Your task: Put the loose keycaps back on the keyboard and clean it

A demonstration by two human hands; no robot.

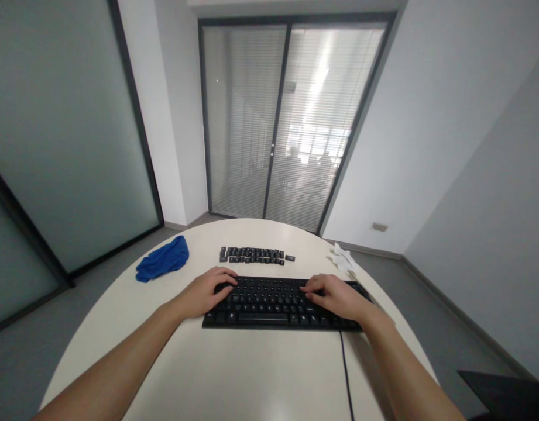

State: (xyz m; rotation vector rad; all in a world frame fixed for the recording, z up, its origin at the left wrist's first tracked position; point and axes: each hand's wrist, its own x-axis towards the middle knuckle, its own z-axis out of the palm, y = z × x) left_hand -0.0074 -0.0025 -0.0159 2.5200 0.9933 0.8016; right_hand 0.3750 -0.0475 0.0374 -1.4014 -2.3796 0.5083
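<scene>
A black keyboard (264, 318) lies on the round cream table (234, 374). Its lower rows carry keycaps, while the upper rows look bare, with small studs showing. My left hand (206, 292) rests at the keyboard's left end, thumb and forefinger apart over the keys. Over the right part of the keys is my right hand (335, 296), its thumb and forefinger tips brought close together at the key rows. Whatever may be between those tips is too small to make out. Behind the keyboard, loose black keycaps (254, 255) lie in rows, with one longer keycap (289, 258) at their right end.
A crumpled blue cloth (164, 259) lies at the table's left, and a white crumpled cloth or glove (343, 259) at the right. The keyboard's cable (346, 374) runs toward me over the table. Beyond stand glass doors with blinds (273, 128).
</scene>
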